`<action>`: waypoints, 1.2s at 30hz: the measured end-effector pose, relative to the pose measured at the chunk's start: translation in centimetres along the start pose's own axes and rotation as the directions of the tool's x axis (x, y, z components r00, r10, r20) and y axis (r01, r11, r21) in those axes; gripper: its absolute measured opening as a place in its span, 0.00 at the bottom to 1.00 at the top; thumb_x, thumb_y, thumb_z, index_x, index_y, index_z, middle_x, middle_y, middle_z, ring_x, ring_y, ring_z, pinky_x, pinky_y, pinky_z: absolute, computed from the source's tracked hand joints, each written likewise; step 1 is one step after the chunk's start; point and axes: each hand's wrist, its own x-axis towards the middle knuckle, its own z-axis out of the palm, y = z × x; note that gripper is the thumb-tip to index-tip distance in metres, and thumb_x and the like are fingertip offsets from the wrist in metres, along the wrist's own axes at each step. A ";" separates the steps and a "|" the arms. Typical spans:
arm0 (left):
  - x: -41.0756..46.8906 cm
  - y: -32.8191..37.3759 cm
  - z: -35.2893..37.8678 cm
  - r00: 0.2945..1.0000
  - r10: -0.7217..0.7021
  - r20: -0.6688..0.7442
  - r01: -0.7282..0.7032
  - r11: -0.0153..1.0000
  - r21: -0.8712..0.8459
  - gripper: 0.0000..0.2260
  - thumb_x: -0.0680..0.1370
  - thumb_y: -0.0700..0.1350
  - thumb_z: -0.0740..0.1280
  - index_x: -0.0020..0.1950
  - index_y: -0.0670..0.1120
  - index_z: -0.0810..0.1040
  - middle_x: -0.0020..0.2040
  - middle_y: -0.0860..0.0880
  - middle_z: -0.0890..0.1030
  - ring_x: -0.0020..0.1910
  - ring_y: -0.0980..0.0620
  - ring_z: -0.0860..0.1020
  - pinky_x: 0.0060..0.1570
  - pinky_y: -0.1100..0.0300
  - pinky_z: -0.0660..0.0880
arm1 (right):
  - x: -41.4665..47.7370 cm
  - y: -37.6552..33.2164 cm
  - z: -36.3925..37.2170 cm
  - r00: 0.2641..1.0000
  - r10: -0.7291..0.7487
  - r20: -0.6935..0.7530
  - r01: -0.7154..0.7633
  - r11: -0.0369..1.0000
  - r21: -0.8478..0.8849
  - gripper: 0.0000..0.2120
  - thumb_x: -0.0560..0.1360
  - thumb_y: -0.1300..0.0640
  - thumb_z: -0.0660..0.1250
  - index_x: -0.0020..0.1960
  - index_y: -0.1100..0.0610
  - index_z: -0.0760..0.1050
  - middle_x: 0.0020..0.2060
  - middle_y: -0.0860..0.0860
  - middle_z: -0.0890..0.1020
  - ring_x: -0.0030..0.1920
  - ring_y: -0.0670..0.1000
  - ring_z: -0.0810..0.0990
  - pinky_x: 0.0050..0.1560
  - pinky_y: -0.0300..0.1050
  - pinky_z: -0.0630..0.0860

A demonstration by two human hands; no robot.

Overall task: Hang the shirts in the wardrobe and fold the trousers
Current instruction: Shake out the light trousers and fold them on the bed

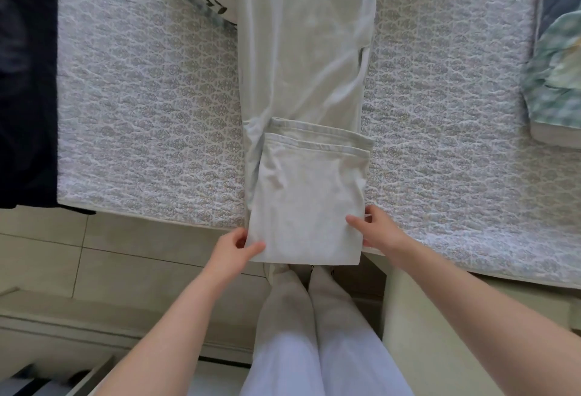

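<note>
The pale trousers point(301, 59) lay lengthwise down the centre of the frame on the quilted bed point(141, 112), their leg ends doubled back over themselves near the bed's lower edge; your left hand point(234, 251) pinched the fold's lower left corner, thumb on top; your right hand point(379, 232) pinched its right edge likewise; a dark garment point(25, 81) lay at the upper left; a green patterned cloth point(553, 74) sat at the far right.

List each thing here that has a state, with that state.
trousers, flat along the bed, hem end folded up over the legs
left hand, pinches the fold's near left corner
right hand, pinches the fold's right edge
dark garment, lies along the bed's left edge
</note>
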 end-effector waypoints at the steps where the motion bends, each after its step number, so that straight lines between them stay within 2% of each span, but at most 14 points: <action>1: -0.5 -0.4 -0.1 1.000 -0.008 0.015 0.009 0.999 -0.049 0.07 0.74 0.39 0.74 0.51 0.41 0.81 0.48 0.48 0.85 0.46 0.51 0.81 0.47 0.62 0.76 | 0.0 0.1 -0.1 1.000 -0.024 0.008 0.024 1.000 -0.019 0.14 0.80 0.54 0.65 0.63 0.56 0.67 0.52 0.49 0.78 0.51 0.49 0.80 0.46 0.43 0.78; 4: -1.7 -1.9 -0.7 0.994 -0.039 0.100 0.061 0.971 -0.230 0.10 0.68 0.45 0.78 0.43 0.44 0.80 0.45 0.44 0.84 0.46 0.50 0.78 0.52 0.55 0.74 | -0.3 1.1 -0.3 0.995 -0.102 0.003 0.102 0.994 -0.038 0.15 0.78 0.55 0.67 0.62 0.56 0.68 0.52 0.48 0.79 0.49 0.44 0.80 0.39 0.34 0.76; 6: -2.1 -2.7 -0.9 0.991 -0.032 0.128 0.063 0.967 -0.247 0.11 0.64 0.48 0.79 0.39 0.46 0.80 0.44 0.43 0.83 0.46 0.49 0.78 0.53 0.54 0.73 | -0.5 2.1 -0.4 0.990 -0.140 -0.006 0.140 0.990 0.004 0.17 0.77 0.56 0.68 0.63 0.57 0.69 0.54 0.50 0.81 0.52 0.46 0.81 0.47 0.40 0.79; 7: -2.2 -2.7 -0.8 0.992 -0.021 0.122 0.049 0.972 -0.229 0.10 0.66 0.45 0.79 0.38 0.46 0.80 0.43 0.44 0.84 0.45 0.50 0.78 0.50 0.57 0.73 | -0.6 2.5 -0.4 0.989 -0.147 0.002 0.147 0.989 0.024 0.17 0.77 0.57 0.68 0.64 0.57 0.69 0.55 0.51 0.81 0.54 0.47 0.81 0.51 0.44 0.80; 9: -1.9 -2.5 -0.6 0.997 0.004 0.077 0.008 0.987 -0.158 0.07 0.71 0.38 0.77 0.40 0.43 0.79 0.41 0.47 0.84 0.43 0.52 0.79 0.43 0.66 0.73 | -0.8 3.2 -0.6 0.991 -0.120 0.061 0.115 0.990 0.078 0.17 0.78 0.59 0.67 0.65 0.55 0.72 0.57 0.51 0.82 0.56 0.49 0.82 0.57 0.51 0.79; 11: -1.4 -1.9 -0.2 0.999 0.048 0.025 -0.047 0.999 -0.028 0.07 0.72 0.36 0.75 0.46 0.42 0.80 0.45 0.49 0.85 0.46 0.53 0.80 0.43 0.69 0.74 | -0.8 3.3 -0.5 0.986 -0.077 0.150 0.049 0.982 0.184 0.17 0.77 0.61 0.66 0.65 0.52 0.73 0.58 0.49 0.83 0.56 0.51 0.82 0.58 0.55 0.79; 14: -0.7 -1.1 0.4 0.982 0.165 -0.087 -0.144 0.968 0.206 0.18 0.70 0.40 0.75 0.57 0.49 0.74 0.54 0.54 0.79 0.53 0.54 0.77 0.51 0.62 0.72 | -0.8 2.6 0.0 0.976 -0.074 0.203 0.015 0.961 0.277 0.18 0.77 0.60 0.67 0.65 0.48 0.72 0.57 0.46 0.83 0.56 0.51 0.82 0.59 0.57 0.77; 16: -0.7 -0.4 0.8 0.936 0.292 -0.199 -0.215 0.917 0.336 0.24 0.70 0.42 0.75 0.62 0.51 0.70 0.56 0.55 0.74 0.54 0.55 0.73 0.55 0.59 0.70 | -0.6 2.2 0.2 0.973 -0.105 0.204 0.037 0.949 0.314 0.19 0.77 0.60 0.67 0.66 0.48 0.71 0.57 0.46 0.83 0.58 0.51 0.82 0.62 0.58 0.76; 19: -0.5 1.2 1.2 0.871 0.430 -0.238 -0.327 0.868 0.373 0.22 0.71 0.40 0.74 0.62 0.47 0.72 0.53 0.54 0.73 0.50 0.54 0.73 0.53 0.58 0.71 | -0.2 1.6 0.0 0.970 -0.137 0.198 0.055 0.926 0.375 0.23 0.76 0.67 0.65 0.67 0.49 0.71 0.59 0.48 0.82 0.60 0.53 0.81 0.64 0.60 0.74; 22: 0.1 2.4 1.7 0.902 0.384 -0.199 -0.314 0.897 0.310 0.17 0.73 0.40 0.74 0.59 0.46 0.75 0.51 0.53 0.77 0.49 0.55 0.76 0.52 0.59 0.73 | -0.1 1.5 -0.3 0.961 -0.159 0.225 0.045 0.897 0.439 0.29 0.75 0.75 0.60 0.69 0.51 0.69 0.62 0.53 0.80 0.61 0.57 0.79 0.64 0.63 0.73; 25: 0.7 3.0 1.7 0.956 0.223 -0.190 -0.178 0.957 0.229 0.14 0.73 0.44 0.75 0.56 0.46 0.76 0.50 0.52 0.79 0.49 0.53 0.77 0.50 0.60 0.72 | -0.3 1.6 -0.6 0.953 -0.164 0.254 0.021 0.873 0.487 0.29 0.75 0.76 0.59 0.69 0.51 0.70 0.62 0.55 0.80 0.61 0.59 0.79 0.62 0.64 0.74; 29: 0.8 2.9 1.6 0.999 0.047 0.013 -0.049 0.986 0.157 0.12 0.73 0.47 0.76 0.54 0.47 0.82 0.50 0.54 0.84 0.49 0.55 0.82 0.52 0.57 0.77 | -0.5 1.9 -0.7 0.949 -0.176 0.263 0.029 0.876 0.482 0.28 0.75 0.76 0.59 0.69 0.53 0.70 0.62 0.56 0.79 0.61 0.58 0.80 0.62 0.63 0.74; 33: -0.1 2.5 1.8 0.995 0.064 0.077 -0.067 0.997 0.037 0.08 0.77 0.42 0.71 0.55 0.46 0.82 0.51 0.53 0.85 0.53 0.53 0.82 0.54 0.57 0.78 | -0.8 2.0 -0.4 0.951 -0.199 0.237 0.066 0.878 0.474 0.23 0.77 0.68 0.64 0.69 0.50 0.70 0.62 0.53 0.80 0.61 0.57 0.79 0.62 0.62 0.74; 36: -1.2 1.8 1.8 0.993 0.106 0.053 -0.100 0.990 -0.100 0.06 0.77 0.39 0.70 0.54 0.45 0.83 0.51 0.51 0.86 0.52 0.53 0.83 0.52 0.59 0.79 | -1.2 1.6 -0.2 0.959 -0.223 0.176 0.129 0.894 0.428 0.23 0.78 0.70 0.62 0.66 0.49 0.72 0.59 0.53 0.82 0.60 0.56 0.81 0.61 0.60 0.75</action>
